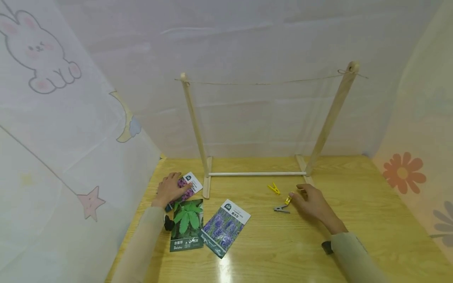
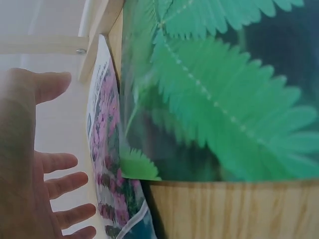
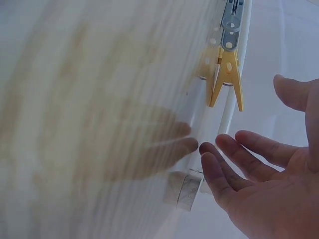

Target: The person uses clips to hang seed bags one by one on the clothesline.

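Observation:
My left hand (image 1: 170,190) is over a seed packet with pink flowers (image 1: 192,184), covering part of it. In the left wrist view its fingers (image 2: 67,185) are spread apart beside that packet. Close by lie a seed packet with a green fern-like leaf (image 1: 187,224) and one with purple lavender (image 1: 225,228). My right hand (image 1: 313,202) is at the right of a yellow clothespin (image 1: 288,198), its thumb near the clip. The right wrist view shows thumb and fingers (image 3: 249,159) apart, with nothing between them. A grey clothespin (image 1: 281,209) and another yellow clothespin (image 1: 274,188) lie further left.
Behind the hands stands a wooden frame with a left post (image 1: 194,122), a right post (image 1: 332,114) and a white bottom rod (image 1: 256,173). A thin string (image 1: 255,83) is tied between the post tops. Printed cloth (image 1: 247,43) surrounds the wooden table (image 1: 269,255).

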A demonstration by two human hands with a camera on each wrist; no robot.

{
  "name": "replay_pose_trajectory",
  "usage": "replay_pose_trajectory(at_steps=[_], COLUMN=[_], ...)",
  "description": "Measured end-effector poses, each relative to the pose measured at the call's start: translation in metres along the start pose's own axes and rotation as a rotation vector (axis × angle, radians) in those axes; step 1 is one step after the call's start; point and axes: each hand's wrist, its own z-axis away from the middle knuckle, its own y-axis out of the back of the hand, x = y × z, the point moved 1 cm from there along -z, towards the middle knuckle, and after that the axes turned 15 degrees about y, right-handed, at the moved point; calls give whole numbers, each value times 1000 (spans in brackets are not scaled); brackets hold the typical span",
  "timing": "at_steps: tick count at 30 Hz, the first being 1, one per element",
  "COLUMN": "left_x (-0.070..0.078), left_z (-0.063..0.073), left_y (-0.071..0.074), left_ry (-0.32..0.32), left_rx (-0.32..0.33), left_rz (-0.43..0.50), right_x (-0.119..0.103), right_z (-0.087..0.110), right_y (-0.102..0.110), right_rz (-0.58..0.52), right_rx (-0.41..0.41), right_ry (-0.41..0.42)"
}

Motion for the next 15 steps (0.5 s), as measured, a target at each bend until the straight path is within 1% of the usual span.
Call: replay_pose_trajectory(at_steps=[5,15], left_x=[0,4], left_z=[0,3], left_y=[-2,-1], left_ry=[3,6], left_rx=[-12,-3], left_rz=[-18,-26], right_x=[-1,-2], right_z=[0,-3], right_y=[-2,-5], right_rz=[2,13], right_rx=[-5,-31], right_ry=[3,8])
